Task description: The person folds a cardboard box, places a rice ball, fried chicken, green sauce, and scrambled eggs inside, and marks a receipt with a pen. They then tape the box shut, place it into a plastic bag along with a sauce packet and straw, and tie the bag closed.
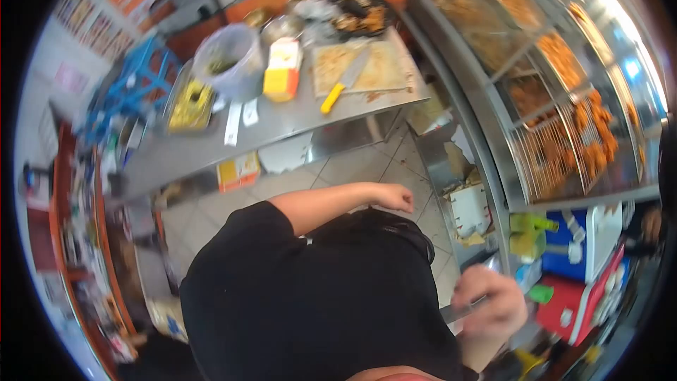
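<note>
- One knife (355,68): on the board (386,63).
- Left hand (393,197): fingers clenched loosely, above the floor (352,169).
- Right hand (491,303): fingers bent, blurred; whether grasping anything, cannot tell.

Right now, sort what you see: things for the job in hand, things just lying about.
In hand, apparently:
- thin grey object at the right hand, too blurred to name

Lying about, by the look of it:
- yellow-handled knife
- cutting board
- plastic bucket
- red cooler
</note>
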